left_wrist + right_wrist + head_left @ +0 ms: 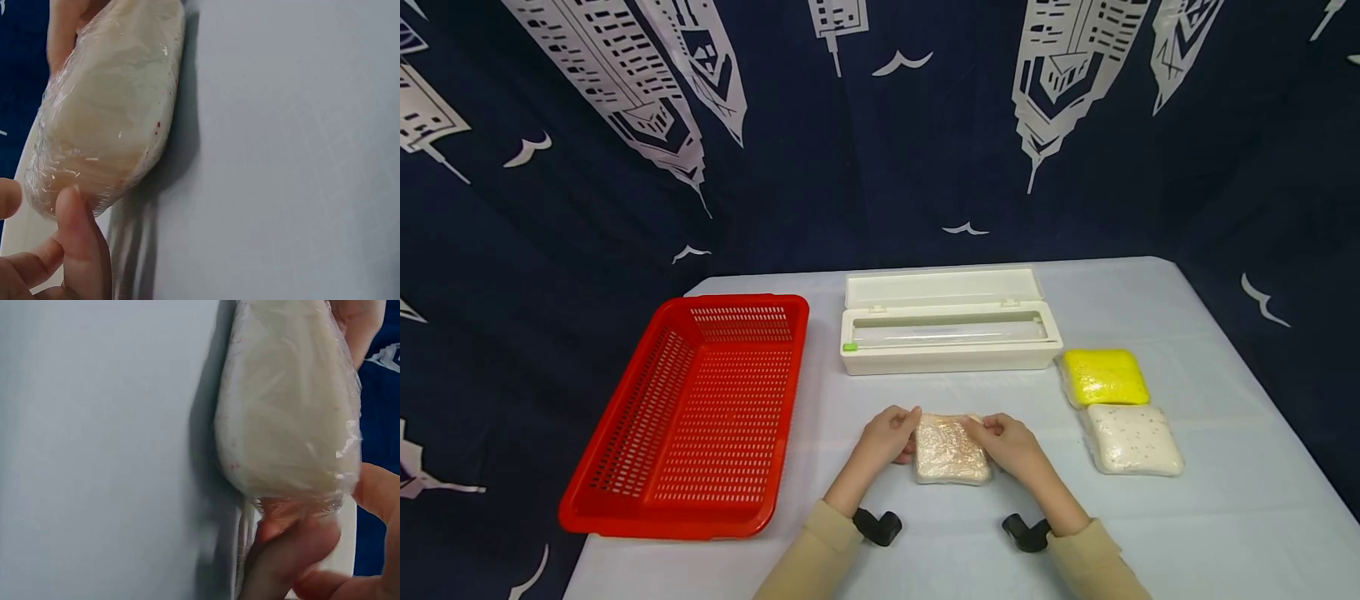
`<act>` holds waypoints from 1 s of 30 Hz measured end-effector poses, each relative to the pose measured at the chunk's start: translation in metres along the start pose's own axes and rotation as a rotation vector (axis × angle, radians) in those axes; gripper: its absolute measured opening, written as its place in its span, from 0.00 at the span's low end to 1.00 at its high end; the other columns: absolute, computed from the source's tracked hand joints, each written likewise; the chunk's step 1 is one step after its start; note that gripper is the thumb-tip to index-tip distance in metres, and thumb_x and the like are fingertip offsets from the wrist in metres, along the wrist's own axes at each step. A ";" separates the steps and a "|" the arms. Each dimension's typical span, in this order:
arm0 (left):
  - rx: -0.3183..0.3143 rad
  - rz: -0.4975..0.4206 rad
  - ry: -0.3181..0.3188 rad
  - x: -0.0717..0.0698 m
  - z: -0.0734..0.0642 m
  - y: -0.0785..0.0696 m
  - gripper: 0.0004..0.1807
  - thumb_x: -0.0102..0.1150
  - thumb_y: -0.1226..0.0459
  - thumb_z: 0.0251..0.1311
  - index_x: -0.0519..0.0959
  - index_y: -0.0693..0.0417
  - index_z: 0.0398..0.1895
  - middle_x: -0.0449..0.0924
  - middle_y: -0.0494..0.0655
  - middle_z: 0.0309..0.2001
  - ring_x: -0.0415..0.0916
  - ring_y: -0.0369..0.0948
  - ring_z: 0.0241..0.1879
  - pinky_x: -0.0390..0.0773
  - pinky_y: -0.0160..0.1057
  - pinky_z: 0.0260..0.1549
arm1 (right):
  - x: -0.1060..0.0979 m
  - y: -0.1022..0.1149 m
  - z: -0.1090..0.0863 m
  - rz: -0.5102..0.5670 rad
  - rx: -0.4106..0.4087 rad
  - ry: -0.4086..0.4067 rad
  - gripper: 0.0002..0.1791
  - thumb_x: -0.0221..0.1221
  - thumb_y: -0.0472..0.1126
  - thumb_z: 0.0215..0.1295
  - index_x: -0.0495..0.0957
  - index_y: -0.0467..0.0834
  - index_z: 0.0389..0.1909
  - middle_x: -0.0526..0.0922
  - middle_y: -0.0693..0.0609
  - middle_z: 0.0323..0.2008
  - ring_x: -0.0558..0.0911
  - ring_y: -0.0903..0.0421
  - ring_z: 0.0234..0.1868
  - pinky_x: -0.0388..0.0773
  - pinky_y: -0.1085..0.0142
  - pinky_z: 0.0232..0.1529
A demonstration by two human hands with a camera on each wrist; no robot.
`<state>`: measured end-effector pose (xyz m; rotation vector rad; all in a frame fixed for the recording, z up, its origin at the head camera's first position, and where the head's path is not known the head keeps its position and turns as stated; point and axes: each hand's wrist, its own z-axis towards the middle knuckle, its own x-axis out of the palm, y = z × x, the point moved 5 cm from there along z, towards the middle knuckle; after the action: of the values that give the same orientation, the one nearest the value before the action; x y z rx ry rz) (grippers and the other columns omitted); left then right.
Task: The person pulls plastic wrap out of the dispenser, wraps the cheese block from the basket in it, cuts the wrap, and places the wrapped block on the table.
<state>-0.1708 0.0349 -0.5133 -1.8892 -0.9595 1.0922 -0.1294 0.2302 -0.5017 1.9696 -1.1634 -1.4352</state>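
In the head view, a flat tan block (951,452) in clear, wrinkled cling film is between both hands, low over the table. My left hand (886,437) pinches its left edge. On the other side, my right hand (1011,446) grips the upper right corner, its thumb over the top. The left wrist view shows the wrapped block (115,106) tilted, with small red specks along its side and a fingertip against its end. Film bunches at the right hand's fingers (300,540) in the right wrist view.
Behind the hands stands a white cling film dispenser (951,360), lid raised, with a green slider (850,347). A red plastic basket (574,508) is at left. On the right lie a yellow wrapped block (1105,377) and a white speckled wrapped block (1135,440), edge to edge.
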 end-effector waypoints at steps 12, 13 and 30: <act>0.109 -0.185 -0.032 -0.015 -0.014 -0.029 0.18 0.49 0.53 0.73 0.76 0.62 0.45 0.79 0.55 0.41 0.82 0.40 0.31 0.86 0.41 0.33 | -0.028 0.018 -0.015 0.124 -0.167 -0.093 0.25 0.59 0.55 0.69 0.75 0.39 0.54 0.78 0.39 0.52 0.86 0.55 0.35 0.81 0.66 0.37; 0.127 -0.190 -0.039 -0.016 -0.016 -0.031 0.17 0.51 0.54 0.72 0.76 0.62 0.43 0.78 0.55 0.41 0.82 0.40 0.32 0.86 0.42 0.33 | -0.031 0.019 -0.017 0.118 -0.175 -0.104 0.24 0.58 0.55 0.69 0.75 0.40 0.53 0.79 0.39 0.53 0.86 0.54 0.37 0.80 0.67 0.38; 0.174 -0.059 -0.062 0.005 -0.031 -0.002 0.17 0.72 0.76 0.46 0.72 0.59 0.31 0.76 0.48 0.35 0.78 0.37 0.36 0.78 0.27 0.33 | -0.005 -0.010 -0.024 0.233 -0.141 -0.090 0.20 0.68 0.28 0.55 0.70 0.32 0.46 0.73 0.36 0.54 0.78 0.37 0.59 0.82 0.70 0.44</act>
<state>-0.1413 0.0328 -0.5022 -1.6856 -0.9176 1.1662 -0.1041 0.2368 -0.4983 1.6312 -1.2484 -1.4521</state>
